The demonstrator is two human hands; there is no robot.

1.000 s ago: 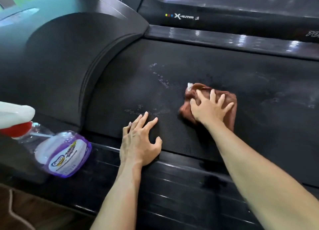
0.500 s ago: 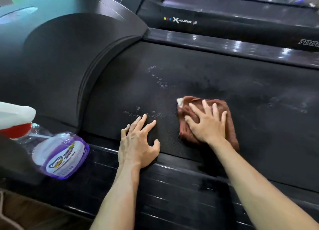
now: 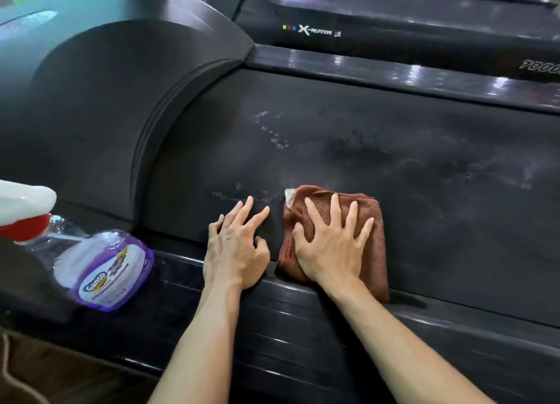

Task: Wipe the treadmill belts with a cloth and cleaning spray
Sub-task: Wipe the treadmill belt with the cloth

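Note:
A folded brown cloth [image 3: 371, 218] lies on the black treadmill belt [image 3: 394, 161] at its near edge. My right hand [image 3: 331, 243] presses flat on the cloth with spread fingers. Just left of it, my left hand [image 3: 236, 246] rests on the belt and the near side rail, fingers spread and holding nothing. White spray flecks [image 3: 272, 134] dot the belt beyond the hands. A spray bottle [image 3: 100, 267] with purple liquid and a white and red trigger head lies on its side at the left, apart from both hands.
The curved black motor cover [image 3: 91, 100] rises at the left. The ribbed near side rail [image 3: 303, 328] runs under my forearms, the far rail [image 3: 394, 73] beyond the belt. A second treadmill marked X-Runner [image 3: 315, 30] stands behind. Brown floor [image 3: 45, 379] shows at the lower left.
My right hand has drawn the cloth toward me and leftward across the belt, ending beside my left hand at the near edge. My left hand and the bottle have stayed put.

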